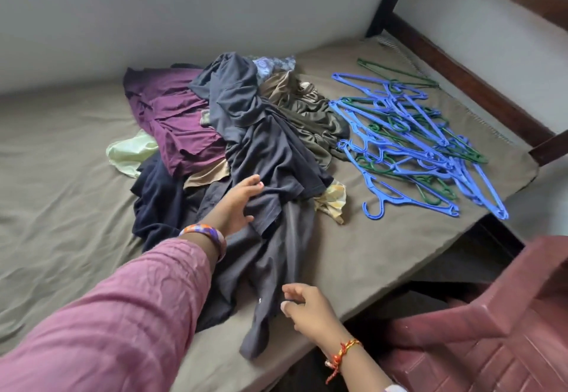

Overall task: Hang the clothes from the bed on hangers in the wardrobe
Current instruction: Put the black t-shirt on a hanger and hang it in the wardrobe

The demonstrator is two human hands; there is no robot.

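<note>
Clothes [246,133] lie heaped mid-bed [61,201], with plastic hangers [408,145] scattered near the far right corner. Left hand [238,204] rests on the dark grey garment [270,238], fingers spread and relaxed; right hand [307,305] pinches its hem at the bed's near edge. Best, I judge, to lift this piece clear by both ends, shake it flat, then fetch a hanger.

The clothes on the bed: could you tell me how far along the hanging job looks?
Nothing looks done: the clothes pile lies on the bed, and the hangers lie bare beside it. In hand: the left hand and right hand are at the dark grey garment. Every garment is left to hang; no wardrobe is in view.
</note>
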